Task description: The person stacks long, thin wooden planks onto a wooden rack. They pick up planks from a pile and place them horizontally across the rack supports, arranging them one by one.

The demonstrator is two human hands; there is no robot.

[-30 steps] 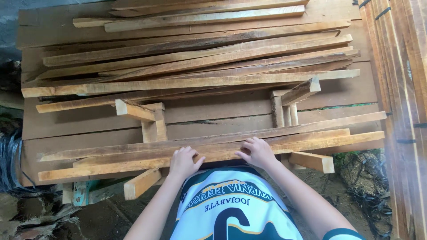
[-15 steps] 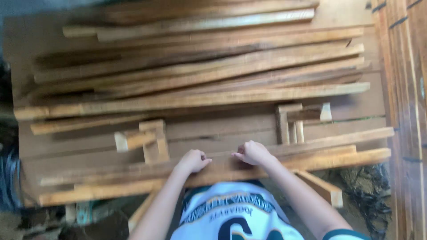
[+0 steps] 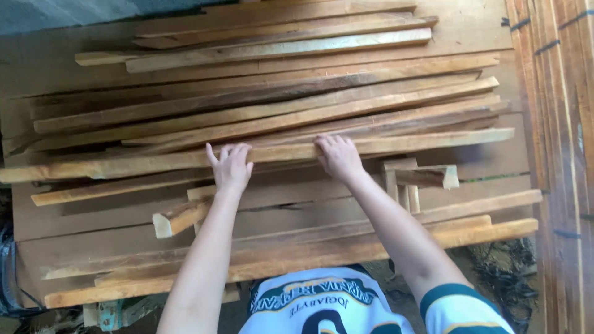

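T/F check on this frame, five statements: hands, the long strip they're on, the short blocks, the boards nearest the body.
1. Both hands rest on the same long wooden strip. True: left hand and right hand lie on it.
2. The right hand holds a hammer. False: it holds no tool, only fingers laid over the strip.
3. A short wooden block lies near the left forearm. True.
4. The long strip stands upright. False: it lies flat across the wood pile.
5. Long boards lie nearest the body. True.
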